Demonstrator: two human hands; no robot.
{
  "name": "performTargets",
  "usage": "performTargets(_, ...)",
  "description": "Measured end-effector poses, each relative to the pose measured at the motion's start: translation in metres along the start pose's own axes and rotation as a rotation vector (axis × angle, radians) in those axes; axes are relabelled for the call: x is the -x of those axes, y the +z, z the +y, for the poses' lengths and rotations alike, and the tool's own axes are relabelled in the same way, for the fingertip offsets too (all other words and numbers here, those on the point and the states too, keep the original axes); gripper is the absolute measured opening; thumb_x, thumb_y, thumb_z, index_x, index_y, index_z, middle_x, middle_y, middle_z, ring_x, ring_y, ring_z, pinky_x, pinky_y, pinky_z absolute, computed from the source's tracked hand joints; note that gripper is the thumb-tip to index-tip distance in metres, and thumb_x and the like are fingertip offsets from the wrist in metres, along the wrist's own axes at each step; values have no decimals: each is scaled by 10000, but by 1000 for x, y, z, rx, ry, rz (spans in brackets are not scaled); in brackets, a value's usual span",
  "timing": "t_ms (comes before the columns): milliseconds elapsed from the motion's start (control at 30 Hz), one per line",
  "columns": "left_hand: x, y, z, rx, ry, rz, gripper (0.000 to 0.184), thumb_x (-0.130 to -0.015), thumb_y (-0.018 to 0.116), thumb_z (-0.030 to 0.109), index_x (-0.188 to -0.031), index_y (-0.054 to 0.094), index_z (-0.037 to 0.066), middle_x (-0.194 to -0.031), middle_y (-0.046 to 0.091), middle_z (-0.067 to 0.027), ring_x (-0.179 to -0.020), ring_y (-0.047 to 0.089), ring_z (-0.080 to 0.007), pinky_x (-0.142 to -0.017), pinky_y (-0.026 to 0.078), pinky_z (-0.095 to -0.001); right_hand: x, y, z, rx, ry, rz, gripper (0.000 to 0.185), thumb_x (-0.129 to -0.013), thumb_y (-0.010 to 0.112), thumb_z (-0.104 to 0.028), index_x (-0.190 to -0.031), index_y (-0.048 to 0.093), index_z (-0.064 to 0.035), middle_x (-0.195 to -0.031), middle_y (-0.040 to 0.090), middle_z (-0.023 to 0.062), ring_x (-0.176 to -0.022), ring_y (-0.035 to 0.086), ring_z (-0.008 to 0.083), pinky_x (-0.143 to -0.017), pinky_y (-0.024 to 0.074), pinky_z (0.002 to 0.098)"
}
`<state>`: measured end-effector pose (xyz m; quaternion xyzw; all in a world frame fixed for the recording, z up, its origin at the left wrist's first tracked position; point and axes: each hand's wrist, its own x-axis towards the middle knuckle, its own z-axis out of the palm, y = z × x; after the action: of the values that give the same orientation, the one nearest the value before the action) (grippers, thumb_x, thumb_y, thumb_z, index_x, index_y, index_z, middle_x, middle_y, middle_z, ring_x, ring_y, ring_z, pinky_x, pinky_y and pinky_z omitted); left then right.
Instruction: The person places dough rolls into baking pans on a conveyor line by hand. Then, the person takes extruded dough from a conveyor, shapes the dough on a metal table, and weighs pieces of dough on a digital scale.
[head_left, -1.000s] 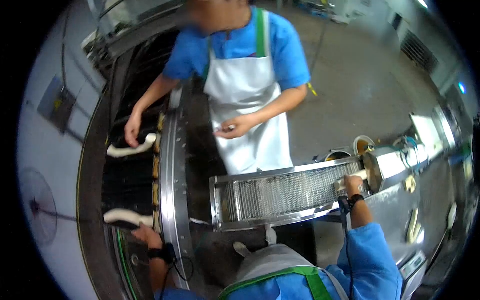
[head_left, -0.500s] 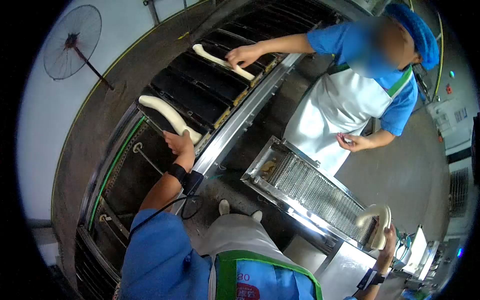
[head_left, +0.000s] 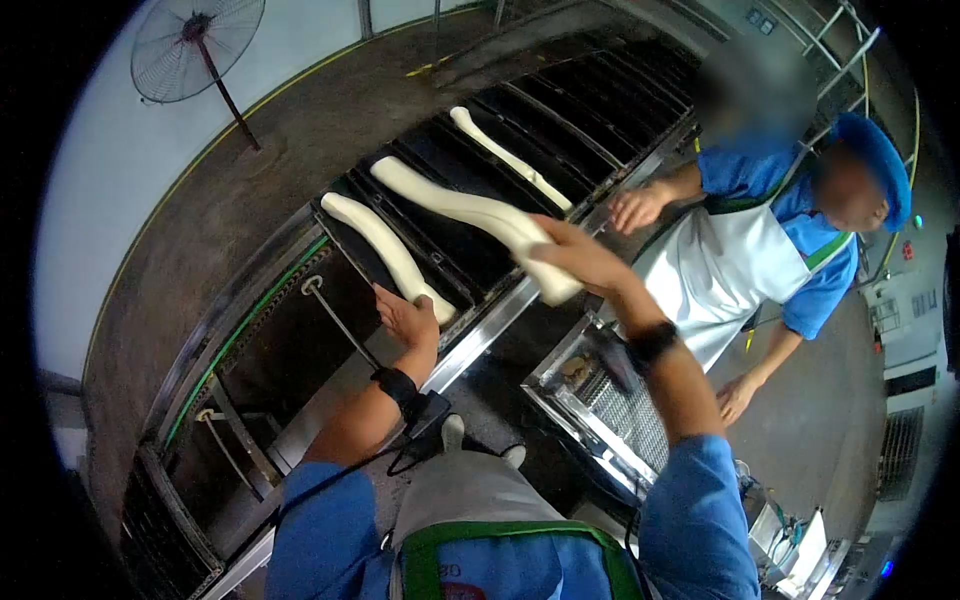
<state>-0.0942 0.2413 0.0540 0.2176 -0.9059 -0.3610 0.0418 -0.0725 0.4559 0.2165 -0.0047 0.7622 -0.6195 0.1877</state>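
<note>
A long pale dough roll (head_left: 392,250) lies in the nearest black tray. At its near end is my left hand (head_left: 408,318), fingers stretched out and the thumb side touching the dough. My right hand (head_left: 585,258), slightly blurred, grips the near end of a second dough roll (head_left: 450,205). That roll stretches over the neighbouring black tray (head_left: 420,225), its far end beyond the middle of the tray. A third, thinner dough roll (head_left: 510,160) rests further along the conveyor, near a co-worker's hand (head_left: 640,207).
The metal conveyor rail (head_left: 485,335) runs along the near side of the trays. A metal mesh belt machine (head_left: 620,410) stands to the right, beneath my right arm. A co-worker in a white apron (head_left: 700,270) stands across from me. A wall-side fan (head_left: 198,45) is at the upper left.
My right hand has swung from the mesh belt to the trays, carrying a dough roll that is now stretched out. My left hand's fingers have straightened. The co-worker's hand has withdrawn from the thinner roll.
</note>
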Motion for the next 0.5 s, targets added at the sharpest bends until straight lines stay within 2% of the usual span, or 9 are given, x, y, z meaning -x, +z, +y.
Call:
performTargets(33, 1, 0, 3, -16, -15, 8, 763, -663, 563, 180, -1230, 75, 33, -1207, 216, -156, -1088, 259, -309, -858, 255, -433, -38, 6, 18, 157, -132, -76, 635, -702, 524, -311, -1197, 251, -22, -1062, 423, 146, -933, 436, 213, -812, 348, 278)
performTargets(67, -1, -3, 8, -22, -17, 11, 763, -663, 563, 180, -1230, 75, 33, -1207, 216, -156, -1088, 259, -309, -858, 255, -433, -84, 7, 64, 442, -208, -38, 566, -724, 506, -221, -1195, 257, -31, -1095, 403, 151, -970, 421, 246, -842, 330, 298)
performTargets(100, 1, -6, 12, -6, -32, -5, 763, -660, 564, 179, -1228, 77, 31, -1207, 215, -158, -1087, 260, -310, -852, 262, -437, -92, 15, 62, 654, -291, 57, 442, -721, 489, -123, -1135, 365, -31, -1066, 440, 153, -935, 456, 264, -816, 356, 315)
performTargets(133, 2, -6, 14, 10, -46, -20, 762, -657, 564, 179, -1226, 79, 29, -1206, 215, -160, -1086, 262, -310, -845, 270, -441, -95, 16, 67, 643, -276, 61, 442, -721, 489, -123, -1135, 365, -31, -1066, 440, 153, -935, 456, 264, -816, 356, 315)
performTargets(267, 0, -7, 15, -33, 52, 91, 719, -651, 558, 162, -1213, 135, 11, -1157, 297, -191, -1030, 343, -327, -824, 320, -420, -70, 5, 69, 613, -200, 212, 265, -686, 473, -44, -943, 532, -24, -915, 535, 139, -818, 518, 256, -730, 405, 308)
performTargets(333, -17, 18, 3, -15, 139, 158, 708, -608, 624, 134, -1178, 231, -9, -1096, 372, -207, -982, 399, -334, -819, 347, -391, -54, -17, 93, 567, -357, 197, 254, -685, 483, -46, -932, 535, -16, -916, 541, 138, -803, 527, 256, -721, 408, 312)
performTargets(367, -18, 11, 10, 30, 13, 76, 711, -587, 652, 119, -1163, 257, -17, -1084, 383, -207, -972, 414, -330, -801, 369, -393, -43, -22, 104, 580, -349, 185, 250, -700, 490, -71, -940, 529, -12, -921, 542, 136, -807, 528, 250, -720, 408, 309)
performTargets(433, -16, 21, 17, -30, 33, 149, 707, -622, 641, 149, -1181, 235, 0, -1078, 387, -214, -947, 440, -342, -764, 396, -413, -1, -41, 112, 559, -236, 184, 253, -734, 489, -125, -956, 516, -7, -928, 543, 132, -822, 527, 235, -730, 406, 303)
performTargets(500, -1, 25, 41, 10, 4, 77, 717, -689, 576, 220, -1220, 140, 15, -1143, 314, -218, -1030, 353, -363, -832, 330, -451, 55, -67, 116, 475, -84, 142, 280, -765, 474, -183, -984, 500, -11, -945, 540, 126, -839, 523, 222, -749, 402, 298)
